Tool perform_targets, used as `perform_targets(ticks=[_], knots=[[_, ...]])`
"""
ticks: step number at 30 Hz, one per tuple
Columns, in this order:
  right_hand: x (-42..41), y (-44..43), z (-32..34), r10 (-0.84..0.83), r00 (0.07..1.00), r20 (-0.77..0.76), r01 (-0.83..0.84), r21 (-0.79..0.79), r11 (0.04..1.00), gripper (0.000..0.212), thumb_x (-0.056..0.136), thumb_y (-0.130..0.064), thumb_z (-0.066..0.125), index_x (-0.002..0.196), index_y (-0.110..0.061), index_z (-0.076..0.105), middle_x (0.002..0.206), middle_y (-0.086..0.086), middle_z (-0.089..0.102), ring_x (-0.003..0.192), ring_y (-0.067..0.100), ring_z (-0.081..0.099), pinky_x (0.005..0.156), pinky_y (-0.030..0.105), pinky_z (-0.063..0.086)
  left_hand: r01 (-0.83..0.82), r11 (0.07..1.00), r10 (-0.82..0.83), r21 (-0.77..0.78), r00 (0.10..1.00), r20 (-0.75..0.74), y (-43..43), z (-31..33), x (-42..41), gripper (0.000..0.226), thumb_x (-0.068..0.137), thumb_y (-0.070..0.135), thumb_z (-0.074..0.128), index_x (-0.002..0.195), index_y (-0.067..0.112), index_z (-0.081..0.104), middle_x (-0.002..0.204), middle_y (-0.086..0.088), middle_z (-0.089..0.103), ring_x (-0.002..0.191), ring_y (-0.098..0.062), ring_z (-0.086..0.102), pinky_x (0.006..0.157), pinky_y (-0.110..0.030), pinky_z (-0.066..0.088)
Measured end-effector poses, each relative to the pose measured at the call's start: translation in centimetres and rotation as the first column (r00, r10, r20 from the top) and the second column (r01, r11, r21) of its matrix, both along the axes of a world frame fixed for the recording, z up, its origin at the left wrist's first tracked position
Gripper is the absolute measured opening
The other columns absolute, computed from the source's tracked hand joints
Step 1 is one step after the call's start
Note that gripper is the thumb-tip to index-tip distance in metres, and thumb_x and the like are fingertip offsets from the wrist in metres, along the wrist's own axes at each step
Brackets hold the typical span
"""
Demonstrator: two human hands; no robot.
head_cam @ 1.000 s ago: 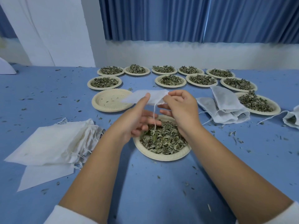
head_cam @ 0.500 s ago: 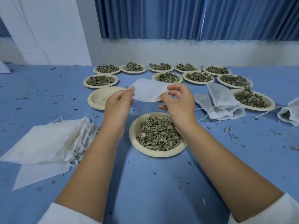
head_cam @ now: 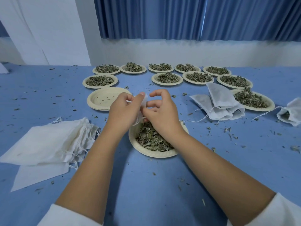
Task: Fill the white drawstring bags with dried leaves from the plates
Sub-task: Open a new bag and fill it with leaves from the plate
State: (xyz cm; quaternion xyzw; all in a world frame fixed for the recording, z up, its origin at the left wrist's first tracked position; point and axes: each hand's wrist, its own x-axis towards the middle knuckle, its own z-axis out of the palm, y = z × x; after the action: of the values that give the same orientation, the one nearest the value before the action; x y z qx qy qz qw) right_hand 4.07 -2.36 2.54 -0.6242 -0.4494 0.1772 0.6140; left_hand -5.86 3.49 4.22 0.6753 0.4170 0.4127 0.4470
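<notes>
Both hands meet above a paper plate (head_cam: 147, 153) of dried leaves (head_cam: 150, 138) near the table's middle. My left hand (head_cam: 124, 111) pinches a white drawstring bag (head_cam: 143, 104), which hangs mostly hidden between the hands. My right hand (head_cam: 160, 114) has its fingers curled at the bag's other side, holding its edge. A stack of empty white bags (head_cam: 48, 144) lies at the left. Several filled bags (head_cam: 218, 101) lie at the right.
Empty stacked plates (head_cam: 104, 101) sit just beyond my left hand. Several plates of leaves (head_cam: 167, 78) line the back of the blue table, one more plate (head_cam: 254, 100) at the right. Another bag (head_cam: 291, 111) lies at the right edge. Leaf crumbs are scattered about.
The bag was held flat and spread out between the hands; now the hands have come together and lower over the plate, and the bag is bunched between them.
</notes>
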Motion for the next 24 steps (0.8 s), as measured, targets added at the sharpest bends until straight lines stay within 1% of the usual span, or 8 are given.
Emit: perform_targets(ticks=[3, 6, 9, 12, 14, 16, 21, 24], knots=[[0.3, -0.2, 0.5, 0.018, 0.994, -0.111, -0.016, 0.021, 1.0, 0.034, 0.084, -0.005, 0.069, 0.098, -0.025, 0.046, 0.079, 0.001, 0.074, 0.058, 0.014, 0.067, 0.054, 0.028, 0.056, 0.058, 0.997, -0.051, 0.06, 0.993, -0.102, 0.1, 0.0, -0.4, 0.027, 0.083, 0.045, 0.067, 0.076, 0.022, 0.055, 0.064, 0.001, 0.061, 0.056, -0.013, 0.053, 0.06, -0.028, 0.042], [0.6, -0.3, 0.6, 0.056, 0.987, -0.149, -0.054, 0.02, 0.998, 0.029, 0.085, -0.001, 0.066, 0.092, -0.022, 0.048, 0.075, 0.001, 0.074, 0.058, 0.017, 0.068, 0.058, 0.031, 0.06, 0.085, 0.992, -0.073, 0.091, 0.989, -0.129, 0.5, 0.0, -0.7, 0.019, 0.084, 0.038, 0.066, 0.079, 0.022, 0.057, 0.069, 0.003, 0.057, 0.055, -0.002, 0.05, 0.056, -0.02, 0.038], [0.8, -0.4, 0.7, 0.077, 0.987, -0.143, -0.078, -0.006, 0.997, 0.022, 0.086, -0.005, 0.07, 0.085, -0.018, 0.052, 0.068, -0.002, 0.071, 0.056, 0.016, 0.067, 0.061, 0.033, 0.061, 0.087, 0.988, -0.064, 0.131, 0.983, -0.174, 0.9, -0.3, -1.0, 0.013, 0.085, 0.033, 0.063, 0.08, 0.022, 0.059, 0.075, 0.004, 0.06, 0.061, -0.004, 0.049, 0.056, -0.023, 0.036], [1.6, -0.4, 0.9, 0.048, 0.995, -0.083, -0.052, -0.047, 0.998, 0.022, 0.087, -0.008, 0.071, 0.077, -0.019, 0.054, 0.062, -0.006, 0.066, 0.053, 0.013, 0.064, 0.052, 0.027, 0.054, 0.041, 0.959, 0.031, 0.28, 0.968, -0.248, 1.1, -0.6, -1.1, 0.011, 0.087, 0.024, 0.059, 0.076, 0.022, 0.057, 0.07, 0.006, 0.061, 0.064, -0.009, 0.052, 0.057, -0.026, 0.04], [2.3, -0.4, 1.0, 0.008, 1.0, 0.02, -0.006, -0.094, 0.996, 0.023, 0.086, -0.008, 0.071, 0.075, -0.02, 0.055, 0.066, -0.002, 0.066, 0.059, 0.014, 0.065, 0.054, 0.024, 0.047, -0.03, 0.941, 0.106, 0.336, 0.972, -0.209, 1.4, -0.7, -1.3, 0.009, 0.088, 0.019, 0.057, 0.079, 0.02, 0.059, 0.07, 0.007, 0.06, 0.066, -0.01, 0.053, 0.062, -0.027, 0.042], [2.8, -0.4, 1.1, 0.02, 0.99, 0.14, 0.002, -0.156, 0.988, 0.021, 0.084, -0.012, 0.074, 0.074, -0.023, 0.058, 0.07, -0.001, 0.068, 0.062, 0.013, 0.063, 0.059, 0.022, 0.045, -0.085, 0.936, 0.148, 0.341, 0.975, -0.164, 1.7, -0.7, -1.5, 0.007, 0.088, 0.019, 0.056, 0.083, 0.02, 0.061, 0.073, 0.008, 0.062, 0.067, -0.007, 0.054, 0.061, -0.027, 0.043], [3.5, -0.7, 1.7, 0.15, 0.938, 0.312, -0.068, -0.257, 0.964, 0.022, 0.082, -0.012, 0.074, 0.075, -0.027, 0.061, 0.074, -0.007, 0.066, 0.066, 0.006, 0.06, 0.073, 0.026, 0.05, -0.07, 0.93, 0.153, 0.36, 0.966, -0.21, 2.0, -0.7, -1.8, 0.003, 0.084, 0.025, 0.067, 0.084, 0.027, 0.066, 0.068, 0.012, 0.061, 0.064, 0.003, 0.055, 0.056, -0.017, 0.038], [4.2, -1.3, 2.3, 0.237, 0.898, 0.37, -0.105, -0.344, 0.933, 0.013, 0.083, -0.019, 0.076, 0.082, -0.026, 0.064, 0.081, -0.007, 0.068, 0.062, 0.0, 0.055, 0.07, 0.023, 0.049, -0.02, 0.933, 0.104, 0.36, 0.971, -0.216, 1.8, -0.8, -1.7, 0.011, 0.083, 0.024, 0.071, 0.077, 0.032, 0.067, 0.07, 0.011, 0.066, 0.065, 0.006, 0.058, 0.057, -0.014, 0.041]])
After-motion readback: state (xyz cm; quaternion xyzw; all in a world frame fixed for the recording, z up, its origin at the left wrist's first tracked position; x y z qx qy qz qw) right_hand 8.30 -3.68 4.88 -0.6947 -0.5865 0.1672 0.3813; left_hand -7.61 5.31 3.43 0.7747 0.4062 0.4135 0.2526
